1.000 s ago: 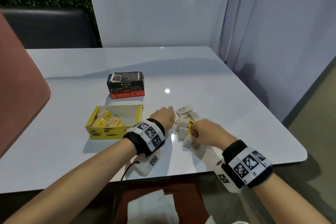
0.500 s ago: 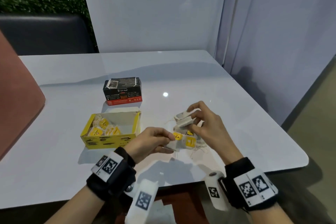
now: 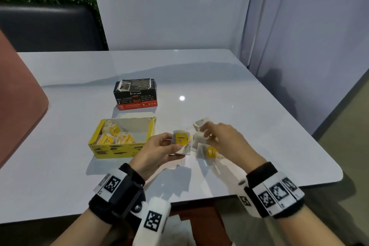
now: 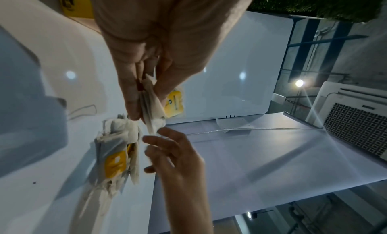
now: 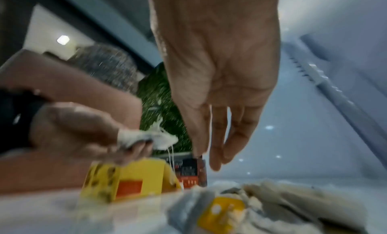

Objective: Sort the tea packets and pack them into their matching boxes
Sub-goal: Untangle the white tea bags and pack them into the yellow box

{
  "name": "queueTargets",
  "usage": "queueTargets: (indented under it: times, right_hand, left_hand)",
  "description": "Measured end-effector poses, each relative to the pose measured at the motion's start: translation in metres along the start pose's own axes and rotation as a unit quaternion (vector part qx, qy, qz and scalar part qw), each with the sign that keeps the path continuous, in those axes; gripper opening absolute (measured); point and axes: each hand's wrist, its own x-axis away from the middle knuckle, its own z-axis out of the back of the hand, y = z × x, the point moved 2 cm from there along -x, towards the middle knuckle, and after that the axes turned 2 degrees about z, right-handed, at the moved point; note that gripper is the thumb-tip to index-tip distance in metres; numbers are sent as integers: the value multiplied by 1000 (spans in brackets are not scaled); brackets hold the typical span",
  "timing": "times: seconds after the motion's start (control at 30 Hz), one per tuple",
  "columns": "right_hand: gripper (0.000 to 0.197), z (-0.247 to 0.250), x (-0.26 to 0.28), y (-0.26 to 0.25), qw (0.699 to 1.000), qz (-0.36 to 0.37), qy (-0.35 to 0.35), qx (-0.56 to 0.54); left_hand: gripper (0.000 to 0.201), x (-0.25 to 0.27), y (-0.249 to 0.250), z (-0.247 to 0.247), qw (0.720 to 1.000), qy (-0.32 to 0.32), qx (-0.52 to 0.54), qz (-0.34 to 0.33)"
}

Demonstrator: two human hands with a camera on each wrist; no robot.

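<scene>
1. The left hand pinches a tea packet between thumb and fingers above the white table: pale filter paper with a yellow tag on its face.
2. The right hand hangs with relaxed fingers over the loose pile of packets and holds nothing.
3. The yellow box stands open to the left, with yellow-tagged packets inside.
4. The black box sits closed behind it.

A tea bag is pinched by the left hand, while the right hand is held beside it, fingers loosely extended.
</scene>
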Motion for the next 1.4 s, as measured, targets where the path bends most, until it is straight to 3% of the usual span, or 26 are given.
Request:
queueTargets:
  times: [0.1,0.2,0.27,0.33,0.4,0.5,0.57,0.63,0.7,0.73,0.77,0.8,0.9,0.93,1.03,1.13,1.17,1.3,1.4]
  right_hand:
    - [40,-17,-11,-9,977,76,-109,167]
    - [29,-22,-13,-15,954,145,-127,231]
    - [22,-21,-15,-15,952,143,-140,233]
    - [18,-16,-16,-12,967,112,-137,183]
    - [16,-3,-16,-9,991,59,-106,51]
    - [22,21,-14,1,985,-39,16,-168]
    - [31,26,-8,8,925,-108,69,-358]
    - [32,21,-1,8,820,-157,67,-547]
    - [20,12,5,5,717,-189,61,-668]
    - [15,9,7,2,689,-196,61,-696]
    - [14,5,8,1,683,-199,64,-700]
    - [13,2,9,-1,696,-199,67,-686]
    - [11,-5,7,-7,775,-203,87,-592]
    - [12,-5,6,-10,784,-203,96,-578]
    - [13,-6,0,-21,768,-198,106,-599]
    - [16,-8,-2,-29,741,-200,101,-633]
    - [16,-10,-2,-30,749,-195,100,-626]
    - [21,-16,0,-33,826,-201,88,-520]
    - [27,-21,0,-31,852,-213,87,-470]
  left_hand:
    - [27,0,1,0,1000,2,-15,-2]
    - [25,1,3,-1,1000,-3,-2,-6]
    - [27,2,3,1,1000,0,7,-6]
    - [28,3,3,3,1000,7,2,-8]
    - [28,4,3,4,1000,13,-2,-8]
    - [27,3,2,3,1000,21,8,-1]
    - [28,2,1,0,1000,26,15,8]
    - [26,0,1,-4,999,31,19,15]
    - [22,-1,1,-6,999,32,20,23]
    - [21,-2,1,-7,999,29,16,26]
    - [20,-2,1,-9,999,26,9,29]
    - [19,-2,1,-11,999,20,1,30]
    - [15,1,0,-17,999,13,-29,28]
    - [17,1,0,-19,999,13,-35,25]
    - [22,2,0,-24,999,10,-48,16]
    - [14,0,-1,-24,998,23,-57,10]
    - [18,-1,-2,-23,998,31,-61,8]
    - [31,-3,-5,-22,996,48,-79,-9]
    - [30,-2,-4,-23,992,61,-104,-19]
